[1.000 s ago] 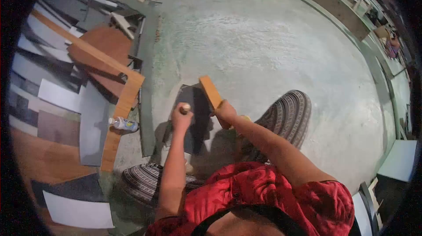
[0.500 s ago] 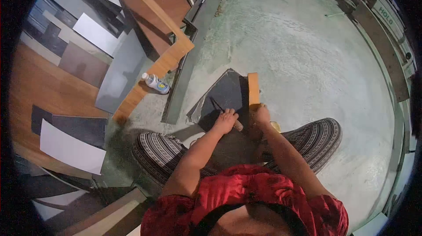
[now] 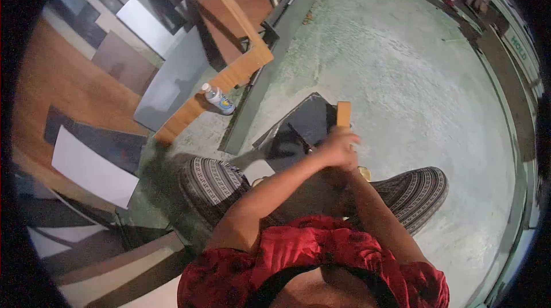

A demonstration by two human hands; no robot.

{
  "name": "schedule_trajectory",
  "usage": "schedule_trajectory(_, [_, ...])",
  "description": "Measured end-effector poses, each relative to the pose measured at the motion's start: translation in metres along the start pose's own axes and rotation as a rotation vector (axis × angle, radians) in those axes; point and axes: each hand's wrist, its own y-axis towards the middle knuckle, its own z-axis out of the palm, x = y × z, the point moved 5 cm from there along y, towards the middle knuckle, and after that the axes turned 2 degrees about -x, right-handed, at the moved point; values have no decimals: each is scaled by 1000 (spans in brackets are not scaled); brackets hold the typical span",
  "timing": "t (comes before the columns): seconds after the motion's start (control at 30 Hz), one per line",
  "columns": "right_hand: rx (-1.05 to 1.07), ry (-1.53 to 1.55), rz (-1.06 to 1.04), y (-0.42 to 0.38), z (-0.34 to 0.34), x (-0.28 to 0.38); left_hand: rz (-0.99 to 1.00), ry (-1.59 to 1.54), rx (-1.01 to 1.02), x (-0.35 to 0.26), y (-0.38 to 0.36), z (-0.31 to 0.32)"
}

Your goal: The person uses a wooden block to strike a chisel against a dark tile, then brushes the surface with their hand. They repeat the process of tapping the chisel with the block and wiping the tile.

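A narrow orange-brown wooden strip lies along the right edge of a dark board between my knees. My right hand is closed at the strip's lower part, its fingers mostly covered by my other hand. Blurred by motion, my left hand passes across the strip and over my right hand. A thin dark tool lies slanted on the board, its lower end running under my left forearm.
A white plastic bottle with a blue label stands at the left beside a curved wooden edge piece. Loose panels and a white sheet lie further left. A long grey-green strip rests on the concrete floor.
My left hand has left the wooden-handled tool on the board and moved right, over the wooden strip and my right hand. The whole view has shifted slightly.
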Motion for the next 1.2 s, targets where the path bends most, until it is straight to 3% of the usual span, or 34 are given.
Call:
schedule_trajectory(0.07, [-25, -22, 94, -4, -21, -6, 327, -381, 154, -102, 11, -18])
schedule_trajectory(0.1, [-38, -35, 145, -5, -28, -9, 318, -609, 292, -149, 11, -31])
schedule_trajectory(0.13, [-39, -32, 131, -4, -27, -12, 492, -706, 274, -187, 10, -42])
schedule_trajectory(0.17, [16, -3, 241, -5, -20, -22, 670, -801, 255, -213, 7, -47])
schedule_trajectory(0.23, [72, 22, 343, -9, -10, -33, 756, -945, 323, -242, 0, -35])
schedule_trajectory(0.27, [89, -8, 346, -11, -7, -35, 760, -937, 316, -249, 0, -31])
schedule_trajectory(0.33, [148, -56, 346, -13, -2, -39, 698, -1002, 618, -262, -7, -15])
schedule_trajectory(0.43, [207, -70, 370, -16, -10, -33, 550, -1028, 746, -266, -12, -3])
schedule_trajectory(0.57, [216, -32, 354, -20, -8, -35, 595, -993, 590, -258, -14, 1])
schedule_trajectory(0.63, [-30, -133, 257, -20, -4, -38, 474, -945, 704, -244, -12, 7])
schedule_trajectory(0.67, [-32, -133, 257, -20, -2, -41, 476, -943, 705, -239, -11, 3])
schedule_trajectory(0.77, [32, -152, 278, -20, -6, -38, 399, -945, 812, -233, -13, -1])
schedule_trajectory(0.83, [92, -119, 299, -21, -6, -39, 654, -1048, 593, -250, -13, -7])
schedule_trajectory(0.97, [22, -116, 290, -22, -12, -41, 692, -1091, 594, -254, -21, -17])
schedule_trajectory(1.03, [154, -68, 333, -23, -16, -37, 542, -981, 685, -239, -19, -17])
schedule_trajectory(1.07, [152, -69, 337, -23, -19, -34, 545, -981, 688, -228, -19, -17])
schedule_trajectory(1.13, [152, -88, 338, -24, -24, -28, 329, -855, 833, -205, -20, -4])
schedule_trajectory(1.17, [154, -86, 339, -25, -27, -28, 327, -856, 834, -203, -21, 1])
schedule_trajectory(1.2, [161, -73, 325, -26, -28, -28, 501, -901, 681, -213, -19, -9])
